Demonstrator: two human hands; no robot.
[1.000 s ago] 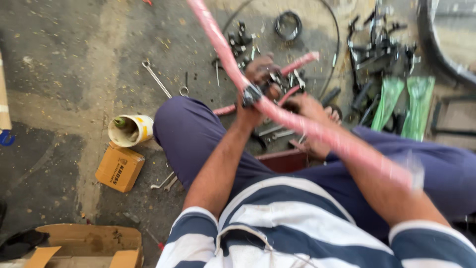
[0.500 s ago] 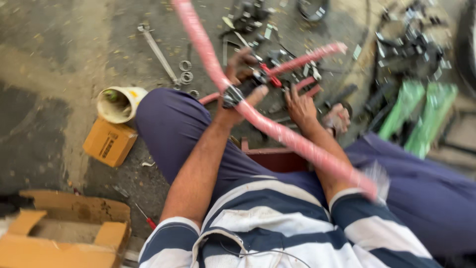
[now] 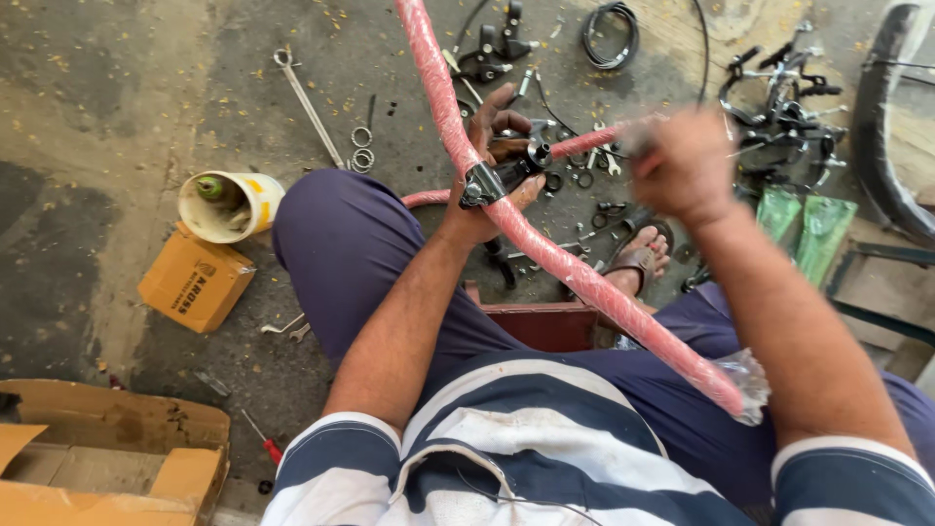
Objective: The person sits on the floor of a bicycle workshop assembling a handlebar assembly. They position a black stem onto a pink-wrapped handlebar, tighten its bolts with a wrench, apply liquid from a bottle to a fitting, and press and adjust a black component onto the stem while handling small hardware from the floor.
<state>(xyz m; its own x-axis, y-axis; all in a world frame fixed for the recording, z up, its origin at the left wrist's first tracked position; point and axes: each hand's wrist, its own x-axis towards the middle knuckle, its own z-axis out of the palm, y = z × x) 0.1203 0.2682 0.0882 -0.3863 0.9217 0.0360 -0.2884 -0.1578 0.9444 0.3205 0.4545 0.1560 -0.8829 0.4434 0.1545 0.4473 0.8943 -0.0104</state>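
Observation:
A long tube wrapped in pink film (image 3: 575, 278) runs diagonally from the top centre down to my lap. A black clamp (image 3: 484, 183) sits on it where a shorter pink tube (image 3: 584, 143) branches off to the right. My left hand (image 3: 487, 185) reaches under the long tube and grips the clamp. My right hand (image 3: 682, 166) is raised and blurred, its fingers curled into a fist over the outer end of the shorter tube. I sit on a low red stool (image 3: 545, 326) with my sandalled foot (image 3: 643, 258) beyond it.
On the concrete floor lie a long spanner (image 3: 307, 97), metal rings (image 3: 362, 146), black brake parts (image 3: 779, 88), a coiled cable (image 3: 609, 34), green packets (image 3: 808, 224) and a tyre (image 3: 901, 146). At left are a white can (image 3: 229, 205), a small orange box (image 3: 195, 282), a large carton (image 3: 97, 458) and a red screwdriver (image 3: 263, 443).
My right hand has lifted from beside the long tube up to the end of the shorter tube. My left hand stays on the clamp. The view has shifted slightly.

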